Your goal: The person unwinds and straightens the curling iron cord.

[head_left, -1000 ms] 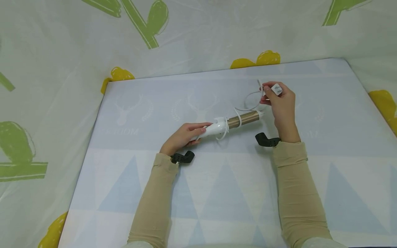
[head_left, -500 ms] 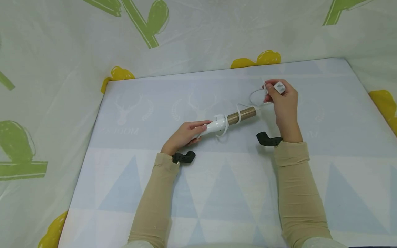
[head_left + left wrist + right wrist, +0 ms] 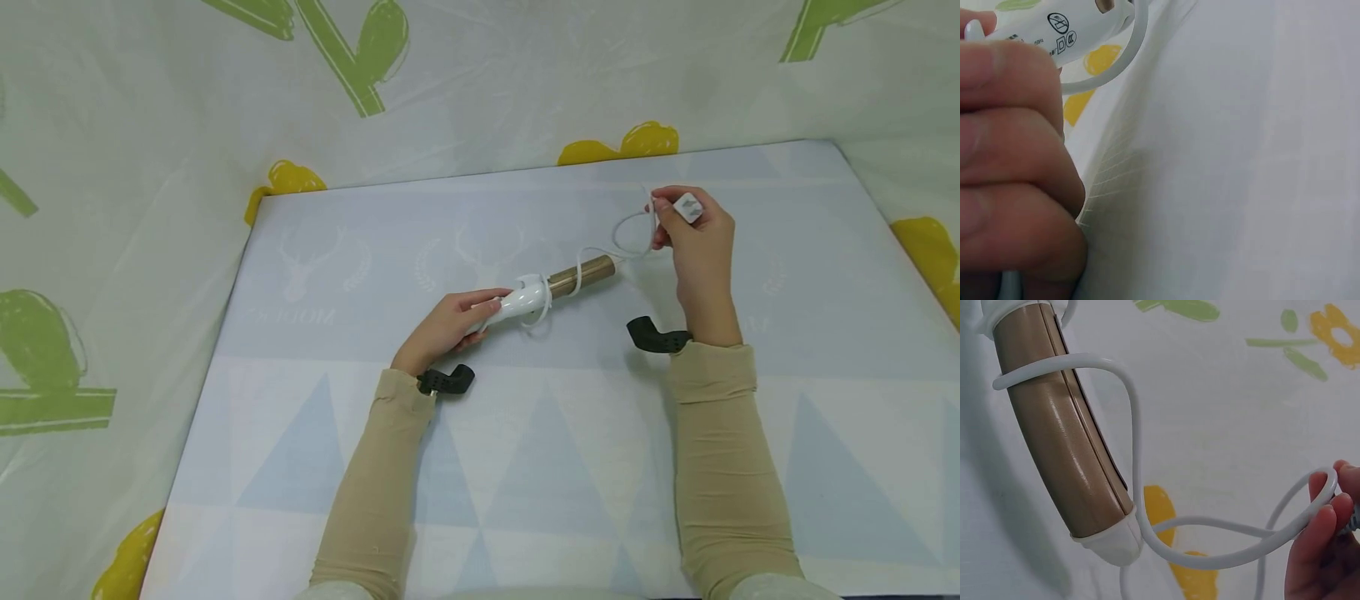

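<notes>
A person's left hand (image 3: 450, 325) grips the white handle of a curling iron (image 3: 558, 286) lying on the mat (image 3: 525, 467), while the right hand (image 3: 697, 242) pinches its plug (image 3: 687, 207) and looped cord (image 3: 633, 237).

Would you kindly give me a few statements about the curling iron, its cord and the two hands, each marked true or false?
1. The left hand grips the white handle of the curling iron. True.
2. The right hand lies flat and holds nothing. False: it holds the plug and a loop of the cord.
3. The cord winds around the gold barrel. True.
4. The curling iron stands upright. False: it lies across the table.
</notes>
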{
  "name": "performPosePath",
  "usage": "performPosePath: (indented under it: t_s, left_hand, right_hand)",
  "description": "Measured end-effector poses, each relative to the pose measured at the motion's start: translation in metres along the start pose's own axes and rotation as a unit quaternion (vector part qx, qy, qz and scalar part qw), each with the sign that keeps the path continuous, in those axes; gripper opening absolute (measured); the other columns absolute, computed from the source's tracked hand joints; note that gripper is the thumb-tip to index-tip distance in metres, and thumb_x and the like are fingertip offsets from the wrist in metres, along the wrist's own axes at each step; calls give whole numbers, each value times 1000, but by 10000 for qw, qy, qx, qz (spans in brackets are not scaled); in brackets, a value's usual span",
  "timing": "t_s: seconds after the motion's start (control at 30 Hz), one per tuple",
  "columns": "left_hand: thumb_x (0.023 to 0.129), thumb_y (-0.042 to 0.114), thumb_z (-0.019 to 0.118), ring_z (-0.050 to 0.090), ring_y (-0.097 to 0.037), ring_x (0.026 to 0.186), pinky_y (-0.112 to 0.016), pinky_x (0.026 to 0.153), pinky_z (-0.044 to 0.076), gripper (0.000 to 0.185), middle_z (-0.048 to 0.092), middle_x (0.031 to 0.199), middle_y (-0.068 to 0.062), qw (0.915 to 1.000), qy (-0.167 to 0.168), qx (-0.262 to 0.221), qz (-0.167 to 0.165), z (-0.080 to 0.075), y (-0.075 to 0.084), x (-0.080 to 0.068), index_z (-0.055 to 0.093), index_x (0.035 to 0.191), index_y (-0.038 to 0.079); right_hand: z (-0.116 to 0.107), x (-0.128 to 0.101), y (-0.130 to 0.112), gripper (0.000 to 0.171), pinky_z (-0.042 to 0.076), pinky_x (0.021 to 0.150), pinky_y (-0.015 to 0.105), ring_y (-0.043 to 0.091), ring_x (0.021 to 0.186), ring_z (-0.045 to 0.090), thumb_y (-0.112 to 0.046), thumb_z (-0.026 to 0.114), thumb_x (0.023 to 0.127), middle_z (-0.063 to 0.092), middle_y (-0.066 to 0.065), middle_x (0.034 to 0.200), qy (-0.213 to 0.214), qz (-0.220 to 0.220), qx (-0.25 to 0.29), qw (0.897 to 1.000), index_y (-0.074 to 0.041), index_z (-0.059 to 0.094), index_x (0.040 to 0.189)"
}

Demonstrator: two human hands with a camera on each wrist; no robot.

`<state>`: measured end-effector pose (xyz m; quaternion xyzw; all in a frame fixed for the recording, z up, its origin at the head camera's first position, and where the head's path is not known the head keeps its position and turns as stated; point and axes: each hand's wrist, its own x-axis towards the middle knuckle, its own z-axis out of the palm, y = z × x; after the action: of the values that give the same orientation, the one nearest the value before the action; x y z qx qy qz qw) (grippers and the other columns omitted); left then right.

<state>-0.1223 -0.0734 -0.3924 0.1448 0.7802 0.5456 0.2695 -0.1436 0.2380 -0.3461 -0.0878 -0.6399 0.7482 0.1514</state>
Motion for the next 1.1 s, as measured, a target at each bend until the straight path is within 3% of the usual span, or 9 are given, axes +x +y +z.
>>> performPosePath:
  t_s: [0.23, 0.4, 0.8, 1.1]
  left_hand:
    - [86, 52, 48, 39, -18, 45, -26, 38, 30, 34, 51, 60, -9, 9998, 201, -38, -81, -1, -23, 13, 55, 117, 41]
    - [82, 59, 49, 38, -18, 43, -26, 38, 30, 39, 50, 59, -11, 9993, 359, -124, -42, 0, -29, 16, 55, 116, 42]
    - [79, 58, 53, 37, -14, 44, -24, 38, 29, 42, 47, 58, -9, 9933, 786, -803, -263, 1, -29, 17, 56, 117, 39]
    - [89, 41, 52, 39, -11, 45, -23, 41, 30, 33, 48, 63, -14, 9887, 874, -1150, -391, 1, -6, 4, 55, 120, 33]
  right_hand:
    - [-5, 1, -1, 26, 39, 45, 19, 17, 54, 42, -15, 69, 77, 56, 12, 85, 3, -5, 179, 9998, -1, 63, 99]
    - [-6, 0, -2, 26, 32, 42, 20, 16, 51, 41, -15, 70, 77, 54, 9, 76, -22, 24, 164, 9999, -2, 64, 98]
    - [-5, -1, -3, 26, 32, 44, 19, 16, 54, 44, -19, 69, 78, 57, 10, 82, -145, 199, -220, 9995, -5, 64, 99]
    - [-6, -1, -2, 27, 32, 43, 20, 17, 55, 45, -18, 69, 78, 57, 12, 85, -190, 213, -116, 9995, -4, 63, 100]
